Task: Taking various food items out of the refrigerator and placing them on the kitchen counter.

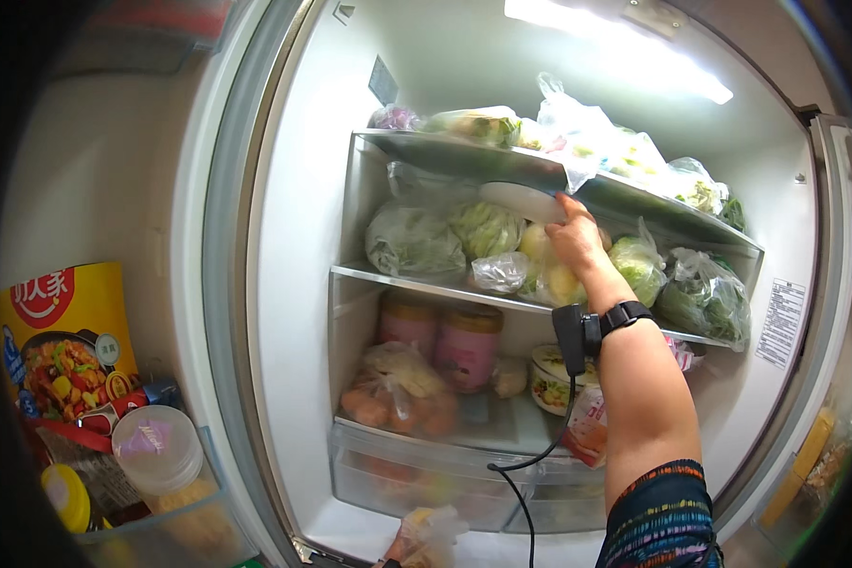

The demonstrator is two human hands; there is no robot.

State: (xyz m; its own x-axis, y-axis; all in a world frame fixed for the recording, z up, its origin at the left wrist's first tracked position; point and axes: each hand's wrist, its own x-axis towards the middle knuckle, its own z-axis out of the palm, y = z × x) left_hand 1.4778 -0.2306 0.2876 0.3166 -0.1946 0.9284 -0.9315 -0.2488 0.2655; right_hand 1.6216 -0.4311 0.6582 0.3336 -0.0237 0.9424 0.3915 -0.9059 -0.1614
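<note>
My right hand (pixel 576 231) reaches into an open refrigerator, its fingers at the right end of a white dish (pixel 522 201). The dish is just under the top shelf, above bagged vegetables on the middle shelf. Below it lie a bagged green vegetable (pixel 488 228), pale yellow produce (pixel 564 284) and a small clear-wrapped item (pixel 500 272). At the bottom edge, my left hand (pixel 395 550) holds a clear plastic bag (pixel 432 536) with something yellowish inside. Most of this hand is cut off by the frame.
Bagged vegetables (pixel 476 124) line the top shelf (pixel 468 153). Lower down stand pink canisters (pixel 468 348), a bag of eggs (pixel 401 397) and a lidded patterned pot (pixel 550 380). Clear drawers (pixel 426 483) sit beneath. The left door bin (pixel 177 522) holds packets and jars. A black cable (pixel 525 465) hangs from my right wrist.
</note>
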